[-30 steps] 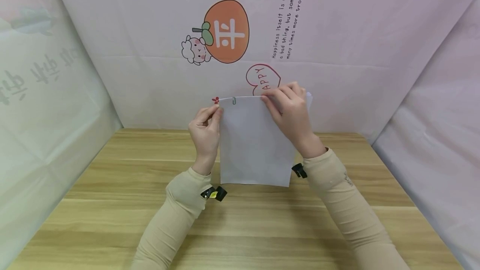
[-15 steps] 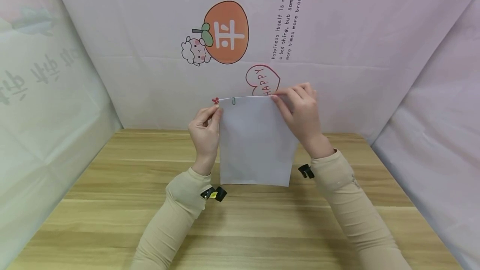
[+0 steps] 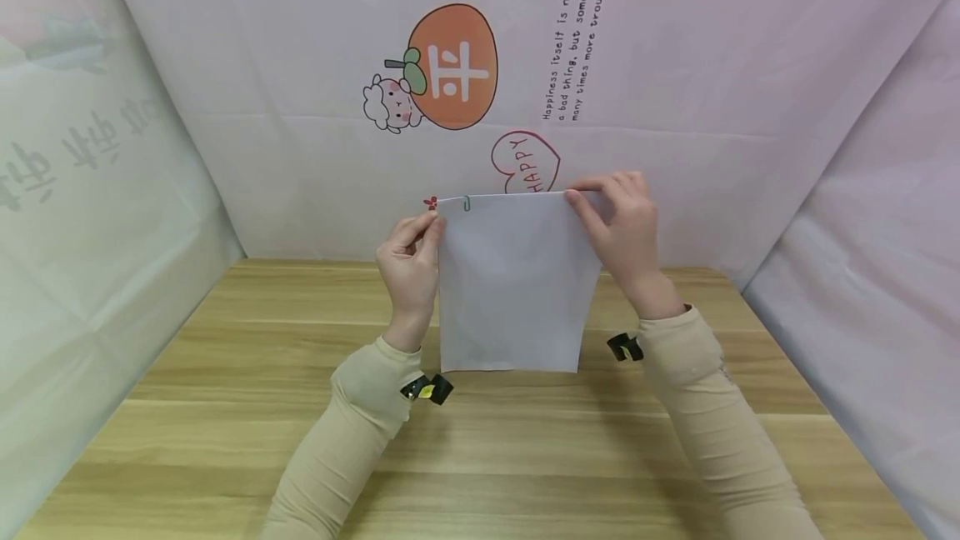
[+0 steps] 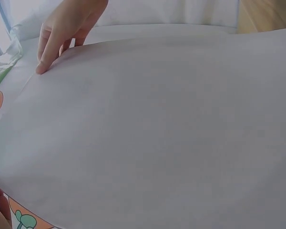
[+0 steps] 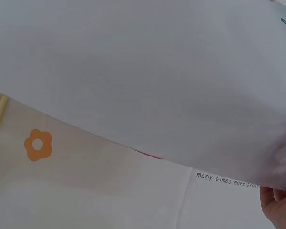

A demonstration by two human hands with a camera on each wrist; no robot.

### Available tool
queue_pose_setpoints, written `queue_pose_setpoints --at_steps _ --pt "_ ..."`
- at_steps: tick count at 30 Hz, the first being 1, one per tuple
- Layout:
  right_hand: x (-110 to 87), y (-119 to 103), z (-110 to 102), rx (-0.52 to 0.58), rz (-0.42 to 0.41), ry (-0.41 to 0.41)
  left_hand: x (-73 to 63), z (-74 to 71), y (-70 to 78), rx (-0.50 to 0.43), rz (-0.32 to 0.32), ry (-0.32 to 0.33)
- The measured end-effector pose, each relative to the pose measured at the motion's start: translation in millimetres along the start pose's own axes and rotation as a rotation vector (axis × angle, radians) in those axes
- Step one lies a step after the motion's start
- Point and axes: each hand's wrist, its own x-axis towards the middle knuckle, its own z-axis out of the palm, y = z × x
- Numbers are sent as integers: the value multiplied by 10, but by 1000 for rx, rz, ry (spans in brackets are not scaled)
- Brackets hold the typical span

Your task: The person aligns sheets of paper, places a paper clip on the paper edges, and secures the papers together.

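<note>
White paper hangs upright above the table, its top edge between both hands. A green paper clip sits on that edge, closer to the left corner. My left hand pinches the upper left corner between thumb and fingers. At the upper right corner, my right hand pinches the paper, thumb in front and fingers behind. The left wrist view shows the broad sheet with the right hand at its far corner. In the right wrist view, fingers hold the sheet's lower right corner. Whether several sheets are stacked cannot be told.
A wooden table lies below the hands. Behind it hangs a white printed cloth with an orange fruit drawing and lettering. More white cloth closes off the sides. Small black devices are worn at the wrists.
My right hand has slid rightward along the paper's top edge to the corner. The left hand keeps its pinch in place, and the clip stays on the edge.
</note>
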Motion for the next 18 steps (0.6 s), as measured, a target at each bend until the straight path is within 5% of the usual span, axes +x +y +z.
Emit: queue_pose_setpoints --at_steps 12,18 --pt "-72 99 -106 113 120 14 -13 -2 -20 -2 -8 -2" --pt "-69 -37 -195 205 224 25 -9 4 -21 10 1 -3"
